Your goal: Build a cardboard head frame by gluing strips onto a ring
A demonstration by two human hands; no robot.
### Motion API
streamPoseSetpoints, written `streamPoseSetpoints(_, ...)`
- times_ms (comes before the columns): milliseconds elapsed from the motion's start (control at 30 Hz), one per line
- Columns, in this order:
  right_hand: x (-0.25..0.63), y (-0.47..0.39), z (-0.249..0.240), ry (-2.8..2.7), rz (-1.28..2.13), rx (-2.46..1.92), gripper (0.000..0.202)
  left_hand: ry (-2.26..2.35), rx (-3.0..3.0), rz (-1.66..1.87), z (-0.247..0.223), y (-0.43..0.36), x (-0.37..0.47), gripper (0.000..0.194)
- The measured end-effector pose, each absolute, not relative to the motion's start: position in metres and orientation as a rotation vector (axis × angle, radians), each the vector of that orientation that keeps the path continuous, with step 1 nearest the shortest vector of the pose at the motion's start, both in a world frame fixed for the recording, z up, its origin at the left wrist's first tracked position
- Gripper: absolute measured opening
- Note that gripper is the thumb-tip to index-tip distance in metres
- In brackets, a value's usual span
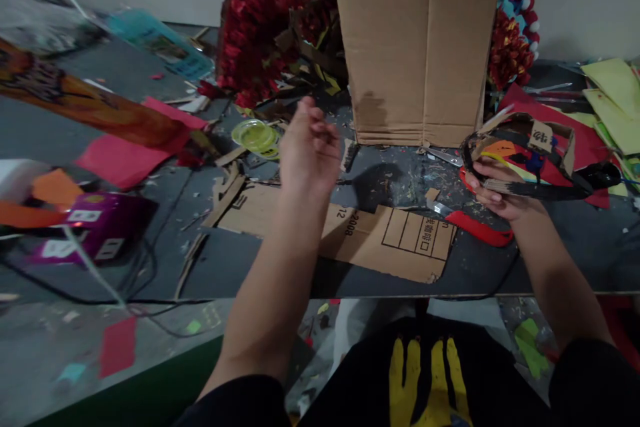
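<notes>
My left hand [311,150] is raised above the table with its fingers loosely bent and slightly apart. Nothing shows in it. Just left of it is a clear round tub with yellow-green contents [257,138]. My right hand [500,192] grips the near edge of a black-painted cardboard frame [530,188], which has a small cardboard tag [541,137] and coloured scraps about it. Below that hand lies a red-handled utility knife [480,227]. A pair of scissors [443,155] is partly hidden behind the frame.
A tall cardboard box [420,47] stands at the back, between red tinsel-like shapes [255,33]. A cut cardboard piece with printing [395,240] lies near the front edge. An orange tube [95,100], a purple box [100,230] and cables are left; yellow paper [615,93] is right.
</notes>
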State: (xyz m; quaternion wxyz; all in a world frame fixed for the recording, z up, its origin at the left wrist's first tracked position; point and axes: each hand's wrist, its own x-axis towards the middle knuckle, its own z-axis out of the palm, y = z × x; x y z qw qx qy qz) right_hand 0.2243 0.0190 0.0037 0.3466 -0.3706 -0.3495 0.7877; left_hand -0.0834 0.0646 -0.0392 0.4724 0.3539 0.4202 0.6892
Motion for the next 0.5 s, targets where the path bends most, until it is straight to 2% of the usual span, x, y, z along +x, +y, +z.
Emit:
streamPoseSetpoints(133, 0.225, 0.021, 0.002, -0.854, 2.058, -0.941, 0.013, 1.115, 0.561, 1.816, -0.051, 0.082, -0.112, 0.007)
streamPoseSetpoints(233, 0.224, 0.022, 0.001, -0.872, 2.043, -0.908, 0.012, 1.215, 0.765, 1.783, -0.045, 0.072, -0.088, 0.011)
streamPoseSetpoints(300, 0.224, 0.022, 0.000, -0.894, 2.011, -0.910, 0.011, 1.264, 1.105, 1.659, -0.035, 0.058, -0.065, 0.014)
streamPoseSetpoints(400, 0.223, 0.022, -0.006, -0.949, 1.934, -0.973, 0.016, 1.481, 1.714, 1.290, -0.019, 0.035, -0.038, 0.013)
streamPoseSetpoints(500, 0.219, 0.022, -0.015, -1.038, 1.739, -1.072, 0.021, 1.494, 1.980, 1.043, -0.010, 0.018, -0.025, 0.016)
